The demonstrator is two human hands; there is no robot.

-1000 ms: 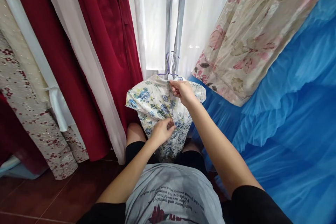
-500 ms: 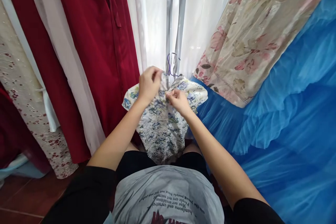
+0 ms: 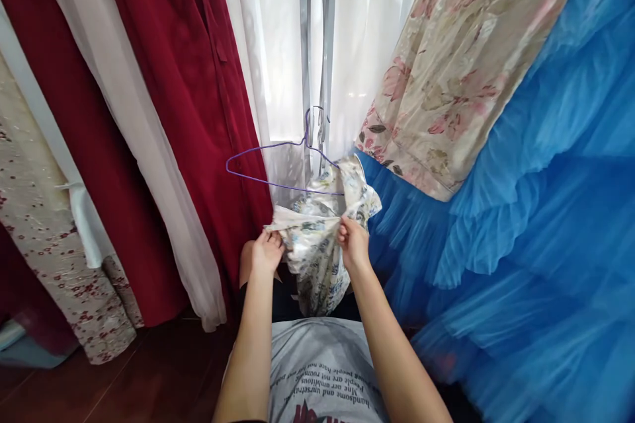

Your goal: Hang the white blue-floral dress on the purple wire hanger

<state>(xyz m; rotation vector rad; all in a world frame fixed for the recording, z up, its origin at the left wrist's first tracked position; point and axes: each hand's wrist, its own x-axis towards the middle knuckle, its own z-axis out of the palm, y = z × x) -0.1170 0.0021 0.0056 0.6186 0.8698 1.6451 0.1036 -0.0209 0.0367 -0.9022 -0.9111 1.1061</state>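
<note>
A white blouse with blue floral print (image 3: pixel 322 258) hangs lopsided from a purple wire hanger (image 3: pixel 262 180). Its right shoulder is still over the hanger's right arm, while the left arm of the hanger is bare. My left hand (image 3: pixel 268 250) is closed on the blouse's loose left edge, low and to the left. At the middle right of the garment, my right hand (image 3: pixel 354 241) pinches the cloth near the opening. The fabric between both hands is pulled taut. The hanger's hook is at a grey metal pole (image 3: pixel 327 33).
Dark red garments (image 3: pixel 163 112) and a pale pink one (image 3: pixel 114 92) hang on the left. To the right hang a beige floral dress (image 3: pixel 436 92) and a blue ruffled tulle dress (image 3: pixel 536 225). White curtain cloth (image 3: pixel 367 33) is behind. A light-blue basin (image 3: pixel 37 347) sits lower left.
The blouse's left shoulder has come off the hanger, baring its left arm. Both hands moved down toward my body, my left hand farther, and the blouse is now bunched and twisted.
</note>
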